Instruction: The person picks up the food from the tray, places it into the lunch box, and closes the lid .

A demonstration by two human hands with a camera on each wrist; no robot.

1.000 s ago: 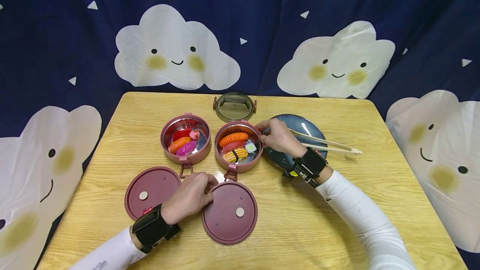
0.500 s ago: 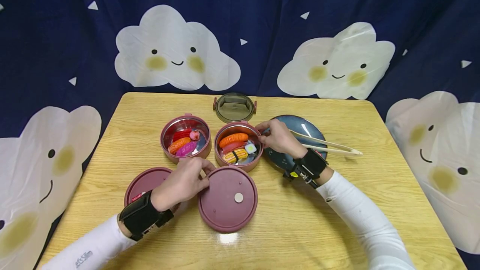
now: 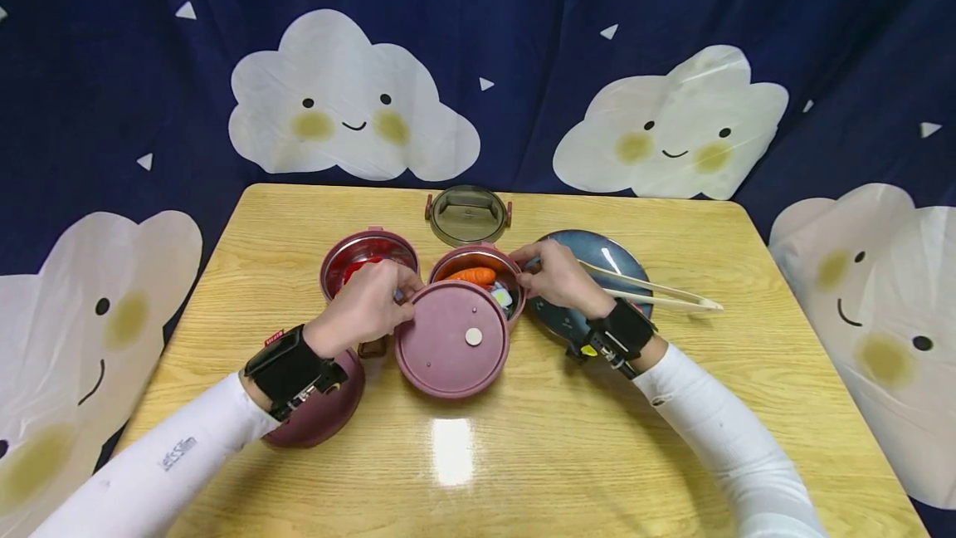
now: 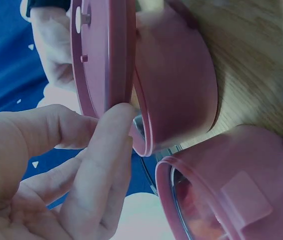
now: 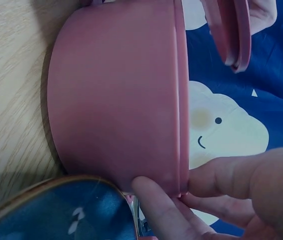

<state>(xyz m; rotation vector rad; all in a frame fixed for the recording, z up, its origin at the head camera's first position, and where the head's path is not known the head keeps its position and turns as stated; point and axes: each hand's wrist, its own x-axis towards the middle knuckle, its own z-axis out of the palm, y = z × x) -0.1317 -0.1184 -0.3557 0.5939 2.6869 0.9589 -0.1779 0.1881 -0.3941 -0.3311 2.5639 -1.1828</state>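
Left hand (image 3: 363,308): grip pinched on the edge of a pink lid (image 3: 452,338), thumb and fingers curled round the rim, lid held tilted over the near side of the right pink container (image 3: 478,266). Right hand (image 3: 556,274): fingers curled against that container's far wall, holding it on the desk (image 3: 568,455). Toy sushi (image 3: 470,276) partly visible inside. Second container (image 3: 358,249) just left; another lid (image 3: 321,409) under the left forearm. Blue plate (image 3: 605,251) with chopsticks (image 3: 665,293) behind the right wrist.

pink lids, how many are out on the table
2. One pink lid is held by the left hand, partly over the right container. The other pink lid lies on the table under the left forearm, partly hidden.
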